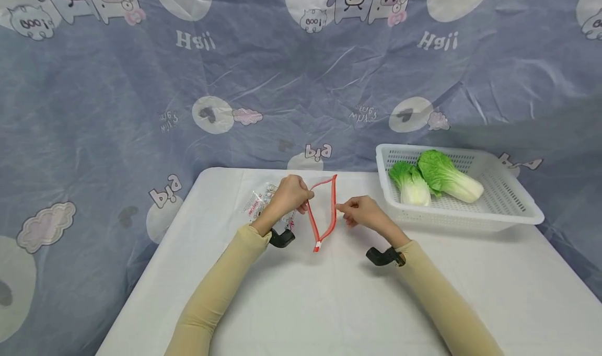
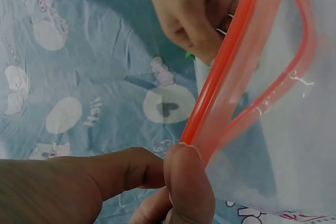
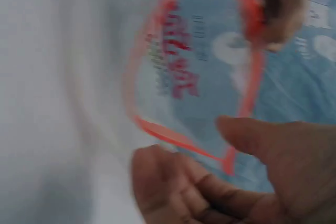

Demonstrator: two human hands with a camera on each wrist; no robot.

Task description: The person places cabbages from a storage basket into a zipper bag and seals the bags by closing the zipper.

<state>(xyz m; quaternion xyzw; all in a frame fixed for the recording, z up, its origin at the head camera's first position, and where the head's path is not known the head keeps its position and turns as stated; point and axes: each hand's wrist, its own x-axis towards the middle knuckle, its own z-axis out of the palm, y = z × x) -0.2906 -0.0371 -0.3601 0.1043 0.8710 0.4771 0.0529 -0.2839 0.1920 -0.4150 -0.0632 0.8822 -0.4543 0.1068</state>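
A clear plastic zip bag with a red-edged mouth (image 1: 333, 209) stands spread over the table in the head view. My left hand (image 1: 290, 193) pinches the left edge of that mouth; the left wrist view shows thumb and finger of this hand (image 2: 186, 182) closed on the red strip (image 2: 223, 72). At the opposite edge is my right hand (image 1: 364, 212), its fingertips at the strip. In the right wrist view this hand (image 3: 252, 166) has its thumb and forefinger apart, with the blurred red edge (image 3: 181, 141) passing between them. Red lettering (image 3: 181, 59) shows through the bag.
A white perforated basket (image 1: 470, 217) stands at the table's right rear, holding two leafy cabbages (image 1: 453, 178). Beside my left hand lies a crinkled clear packet (image 1: 254, 203) with red print. A patterned blue cloth (image 1: 301, 73) hangs behind the white table (image 1: 329, 303).
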